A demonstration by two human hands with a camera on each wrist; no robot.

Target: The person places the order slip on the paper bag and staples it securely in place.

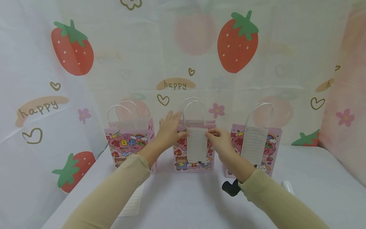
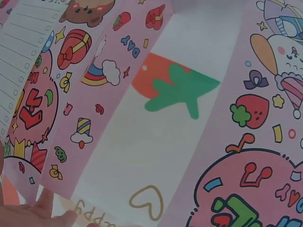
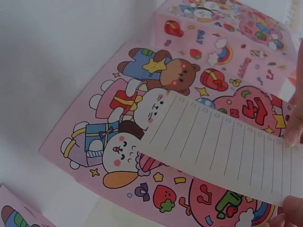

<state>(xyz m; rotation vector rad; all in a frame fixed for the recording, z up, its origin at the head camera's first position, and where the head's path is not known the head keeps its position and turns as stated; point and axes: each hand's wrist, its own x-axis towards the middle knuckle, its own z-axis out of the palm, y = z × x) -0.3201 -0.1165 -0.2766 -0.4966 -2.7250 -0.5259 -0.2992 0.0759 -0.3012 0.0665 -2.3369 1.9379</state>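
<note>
A lined paper slip (image 1: 197, 144) with small checkboxes lies against the front of the middle pink gift bag (image 1: 180, 163), just below its white handle. My right hand (image 1: 221, 140) pinches the slip's upper right corner between thumb and fingers. At the upper left corner, the thumb of my left hand (image 1: 171, 130) touches the slip, while its other fingers extend up beside the bag's rim and handle. In the right wrist view, the slip (image 3: 218, 142) covers part of the cartoon print, and fingertips show at its right end.
Another pink bag (image 1: 112, 143) stands at left. A third bag (image 1: 274, 152) at right has a lined slip (image 1: 254, 144) on its front. Another lined sheet (image 1: 132, 203) lies on the table near my left sleeve. A white object (image 1: 288, 187) and a black object (image 1: 230, 188) are at right.
</note>
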